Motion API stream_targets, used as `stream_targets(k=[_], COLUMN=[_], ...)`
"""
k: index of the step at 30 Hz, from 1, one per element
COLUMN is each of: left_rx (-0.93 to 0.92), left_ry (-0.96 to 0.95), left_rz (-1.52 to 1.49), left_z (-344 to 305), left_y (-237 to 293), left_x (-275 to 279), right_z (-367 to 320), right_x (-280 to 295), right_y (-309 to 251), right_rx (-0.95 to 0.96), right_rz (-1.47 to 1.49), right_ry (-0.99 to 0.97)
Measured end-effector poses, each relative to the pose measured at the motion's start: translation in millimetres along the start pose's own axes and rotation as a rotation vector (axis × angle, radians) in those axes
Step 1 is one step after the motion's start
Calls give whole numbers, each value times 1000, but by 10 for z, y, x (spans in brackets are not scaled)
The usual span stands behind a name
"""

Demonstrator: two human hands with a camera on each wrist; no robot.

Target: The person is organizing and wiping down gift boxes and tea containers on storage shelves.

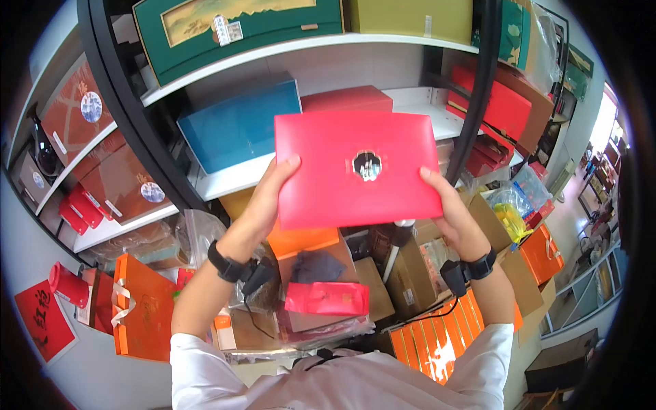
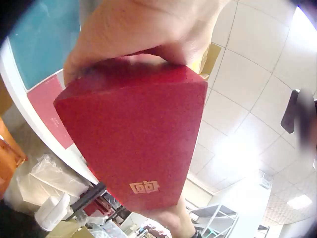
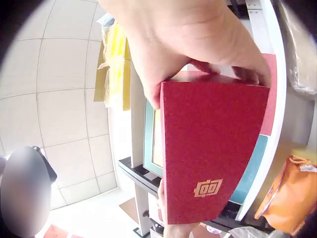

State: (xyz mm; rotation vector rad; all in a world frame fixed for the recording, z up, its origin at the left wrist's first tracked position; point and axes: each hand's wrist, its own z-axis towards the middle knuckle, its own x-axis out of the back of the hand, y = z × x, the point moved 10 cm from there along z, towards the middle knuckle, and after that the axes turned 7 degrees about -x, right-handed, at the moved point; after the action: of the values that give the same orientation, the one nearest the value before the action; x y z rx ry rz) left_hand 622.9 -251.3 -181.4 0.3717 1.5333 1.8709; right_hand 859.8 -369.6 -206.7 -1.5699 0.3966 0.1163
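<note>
A red box [image 1: 359, 188] with a dark and silver emblem on its face is held up in front of the shelves. The left hand [image 1: 266, 191] grips its left side, thumb on the face, and the right hand [image 1: 447, 201] grips its right side the same way. In the left wrist view the left hand [image 2: 143, 32] wraps one end of the box [image 2: 133, 134], whose side bears a gold mark. From the right wrist view, the right hand [image 3: 193, 39] clasps the other end of the box [image 3: 208, 139]; part of its fingers is hidden behind it.
A blue box [image 1: 239, 126] and another red box [image 1: 347, 99] stand on the white shelf [image 1: 236, 179] behind. Below are open cartons [image 1: 410, 273], a red packet [image 1: 328, 298] and orange boxes [image 1: 437, 335]. An orange bag [image 1: 142, 307] stands at the left.
</note>
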Motion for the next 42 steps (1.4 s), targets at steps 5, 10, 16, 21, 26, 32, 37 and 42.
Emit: stream_targets(k=[5, 10, 16, 21, 26, 32, 37, 42], left_rx=[58, 126, 93, -37, -153, -257, -92, 101], left_ry=[8, -15, -20, 88, 70, 29, 65, 181], left_rz=[16, 11, 50, 100, 158, 140, -181, -426], left_z=[-10, -15, -86, -74, -48, -66, 0, 87], left_y=[16, -116, -120, -57, -55, 38, -81, -501], left_x=[-80, -46, -14, 107, 177, 49, -173, -309], right_z=[-6, -24, -58, -91, -200, -313, -341, -243], right_x=[3, -17, 82, 230, 89, 33, 63, 390], right_y=[7, -42, -1, 52, -157, -337, -462, 42], right_rx=[-94, -106, -44, -11, 184, 344, 347, 395], right_rz=[77, 111, 53, 18, -77, -63, -105, 563], right_ry=[16, -42, 7, 71, -15, -62, -75, -353])
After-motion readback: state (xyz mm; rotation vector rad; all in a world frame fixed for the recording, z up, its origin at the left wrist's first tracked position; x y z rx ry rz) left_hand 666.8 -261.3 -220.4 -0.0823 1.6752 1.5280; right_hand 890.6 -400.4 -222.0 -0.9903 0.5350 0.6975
